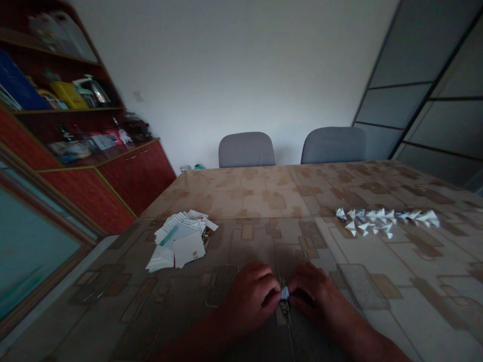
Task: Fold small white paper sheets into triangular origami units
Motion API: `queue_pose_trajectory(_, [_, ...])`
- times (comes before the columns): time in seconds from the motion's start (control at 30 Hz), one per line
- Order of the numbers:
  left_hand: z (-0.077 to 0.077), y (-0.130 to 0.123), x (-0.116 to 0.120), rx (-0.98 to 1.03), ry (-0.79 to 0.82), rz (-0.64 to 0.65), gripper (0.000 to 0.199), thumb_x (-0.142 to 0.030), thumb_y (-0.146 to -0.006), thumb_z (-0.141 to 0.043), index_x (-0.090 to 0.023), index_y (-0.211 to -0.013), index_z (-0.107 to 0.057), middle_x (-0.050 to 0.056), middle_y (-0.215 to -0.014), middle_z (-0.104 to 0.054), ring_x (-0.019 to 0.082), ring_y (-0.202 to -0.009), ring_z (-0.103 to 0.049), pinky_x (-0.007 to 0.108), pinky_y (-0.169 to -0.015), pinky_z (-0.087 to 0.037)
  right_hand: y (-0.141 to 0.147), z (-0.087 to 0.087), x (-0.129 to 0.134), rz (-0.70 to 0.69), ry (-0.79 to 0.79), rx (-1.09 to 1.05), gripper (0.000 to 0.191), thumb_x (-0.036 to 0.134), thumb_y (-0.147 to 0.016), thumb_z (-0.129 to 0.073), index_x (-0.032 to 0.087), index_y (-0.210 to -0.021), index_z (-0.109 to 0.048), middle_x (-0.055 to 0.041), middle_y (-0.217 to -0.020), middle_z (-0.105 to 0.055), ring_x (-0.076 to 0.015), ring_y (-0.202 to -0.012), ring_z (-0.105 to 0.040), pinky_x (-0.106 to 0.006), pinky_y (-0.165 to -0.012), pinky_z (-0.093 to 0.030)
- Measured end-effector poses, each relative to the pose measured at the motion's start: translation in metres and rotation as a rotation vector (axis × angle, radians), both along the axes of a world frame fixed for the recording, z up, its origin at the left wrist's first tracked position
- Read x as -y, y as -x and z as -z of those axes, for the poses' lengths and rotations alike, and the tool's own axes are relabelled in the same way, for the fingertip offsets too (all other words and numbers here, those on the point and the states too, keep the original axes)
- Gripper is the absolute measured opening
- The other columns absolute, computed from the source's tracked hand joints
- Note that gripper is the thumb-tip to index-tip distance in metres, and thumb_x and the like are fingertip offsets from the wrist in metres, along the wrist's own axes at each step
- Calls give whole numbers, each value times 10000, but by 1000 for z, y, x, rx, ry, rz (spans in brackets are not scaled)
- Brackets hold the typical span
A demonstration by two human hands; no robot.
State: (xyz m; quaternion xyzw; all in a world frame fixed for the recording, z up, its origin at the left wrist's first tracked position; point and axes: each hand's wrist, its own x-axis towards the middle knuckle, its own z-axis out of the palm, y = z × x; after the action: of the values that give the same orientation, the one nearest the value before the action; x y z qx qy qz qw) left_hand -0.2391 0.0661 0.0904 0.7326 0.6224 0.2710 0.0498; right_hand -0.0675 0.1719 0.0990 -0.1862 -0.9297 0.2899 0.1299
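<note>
Low over the near part of the table, my left hand (253, 295) and my right hand (316, 290) meet from either side at a small folded piece of paper (284, 293). Fingers of both hands pinch it, so only its pale middle shows between the fingertips. To the left lies a loose pile of paper pieces (186, 246), mostly white, some printed. Over on the right stand several small folded paper pieces (381, 216) with pointed tips, lined up in uneven rows.
A patterned cloth covers the table (260, 196). Two grey chairs, a left one (247, 150) and a right one (334, 146), stand at its far edge against the white wall. A reddish wooden cabinet (132, 171) with filled shelves is at left; sliding panels (400, 105) are at right.
</note>
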Motion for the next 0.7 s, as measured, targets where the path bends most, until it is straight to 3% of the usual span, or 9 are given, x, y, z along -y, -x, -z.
queue_pose_trajectory(0.3, [6,-3,-2,72,-6,-79,141,-40,-702,-629,-176,-703,-587,-11,-707,-586,149,-700,-559,248,-633,-362,5,5,4,82,-37,-11,140,66,-829,-646,187,-758,-649,-21,-789,-648,-201,-806,-588,-315,-738,-408])
queue_pose_trajectory(0.7, [11,-7,-4,25,-47,-177,173,-28,-621,-629,-181,-652,-557,-16,-674,-577,156,-663,-550,255,-605,-350,10,19,9,211,-196,39,148,44,-744,-628,189,-738,-599,-32,-803,-610,-234,-820,-571,-339,-716,-369])
